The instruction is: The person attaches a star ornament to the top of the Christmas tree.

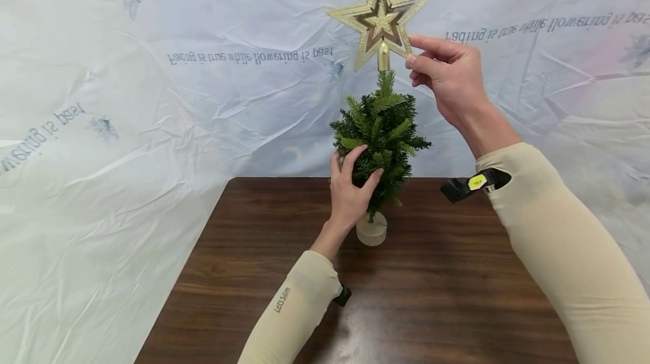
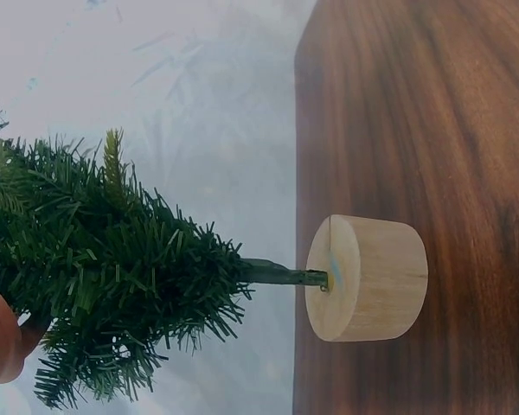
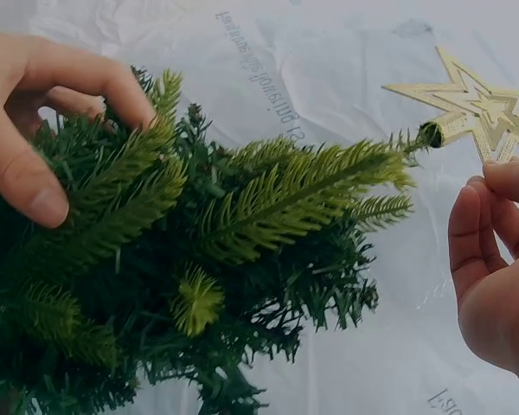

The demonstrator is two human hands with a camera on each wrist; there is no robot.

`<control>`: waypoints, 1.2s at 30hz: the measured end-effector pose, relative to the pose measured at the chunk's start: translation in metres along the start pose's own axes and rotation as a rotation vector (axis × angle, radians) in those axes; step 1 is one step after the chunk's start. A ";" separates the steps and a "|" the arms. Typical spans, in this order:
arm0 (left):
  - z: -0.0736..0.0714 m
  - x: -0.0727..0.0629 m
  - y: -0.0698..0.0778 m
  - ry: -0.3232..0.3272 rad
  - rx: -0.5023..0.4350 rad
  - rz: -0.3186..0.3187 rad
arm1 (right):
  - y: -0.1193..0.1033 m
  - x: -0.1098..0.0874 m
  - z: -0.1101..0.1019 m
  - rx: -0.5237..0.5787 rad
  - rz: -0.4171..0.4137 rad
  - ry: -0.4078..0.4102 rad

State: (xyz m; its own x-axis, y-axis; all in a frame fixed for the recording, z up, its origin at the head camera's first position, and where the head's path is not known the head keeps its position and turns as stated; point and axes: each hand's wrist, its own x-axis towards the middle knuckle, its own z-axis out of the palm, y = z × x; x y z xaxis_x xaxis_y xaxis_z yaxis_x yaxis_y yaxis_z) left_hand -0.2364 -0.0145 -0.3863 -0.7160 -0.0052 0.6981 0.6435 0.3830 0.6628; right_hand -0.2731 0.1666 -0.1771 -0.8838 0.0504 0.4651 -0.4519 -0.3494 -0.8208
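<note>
A small artificial Christmas tree (image 1: 391, 127) stands upright on a round pale wooden base (image 2: 385, 278). My left hand (image 1: 349, 197) holds it at mid-height, with fingers and thumb curved round the green branches (image 3: 277, 203). At the top, my right hand (image 1: 457, 79) pinches one lower point of a gold star topper (image 1: 382, 21) between thumb and fingers. The star's hollow stem (image 1: 383, 58) points down, its dark opening right at the tree's tip in the right wrist view. Part of the left hand is hidden by branches in the left wrist view.
The base rests on a dark brown wood-grain table (image 1: 244, 240), near its far edge. Behind hangs a creased pale sheet (image 1: 244, 115) with printed lettering and dragonflies. Black straps (image 1: 467, 184) show at both wrists over beige sleeves.
</note>
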 end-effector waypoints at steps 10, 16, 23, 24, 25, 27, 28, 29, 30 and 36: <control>0.001 0.000 0.002 -0.005 0.001 -0.009 | 0.008 -0.001 -0.012 -0.041 -0.058 0.002; 0.001 0.000 0.003 0.000 -0.006 -0.007 | 0.015 -0.003 -0.017 -0.079 -0.080 -0.016; 0.001 0.000 0.004 0.003 -0.007 -0.010 | 0.017 -0.003 -0.018 -0.094 -0.108 -0.029; 0.001 0.000 0.004 0.004 -0.006 -0.009 | 0.017 -0.003 -0.018 -0.095 -0.110 -0.029; 0.001 0.000 0.004 0.005 -0.007 -0.007 | 0.017 -0.003 -0.018 -0.096 -0.114 -0.029; 0.001 0.000 0.003 0.006 -0.010 -0.004 | 0.018 -0.004 -0.018 -0.095 -0.121 -0.026; 0.001 -0.001 0.003 0.007 -0.012 -0.003 | 0.018 -0.004 -0.018 -0.093 -0.127 -0.024; 0.001 -0.001 0.003 0.009 -0.014 -0.001 | 0.019 -0.005 -0.018 -0.090 -0.135 -0.024; 0.001 -0.001 0.003 0.010 -0.013 0.000 | 0.021 -0.005 -0.017 -0.087 -0.141 -0.022; 0.000 -0.002 0.001 0.011 -0.002 -0.002 | 0.027 -0.007 -0.012 -0.082 -0.169 -0.020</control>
State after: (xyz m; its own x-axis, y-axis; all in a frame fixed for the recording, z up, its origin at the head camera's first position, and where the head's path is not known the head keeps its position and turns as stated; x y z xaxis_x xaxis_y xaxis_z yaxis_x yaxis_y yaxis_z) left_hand -0.2340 -0.0138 -0.3873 -0.7144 -0.0160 0.6996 0.6424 0.3812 0.6648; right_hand -0.2812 0.1682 -0.2067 -0.7925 0.0828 0.6043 -0.6025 -0.2600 -0.7546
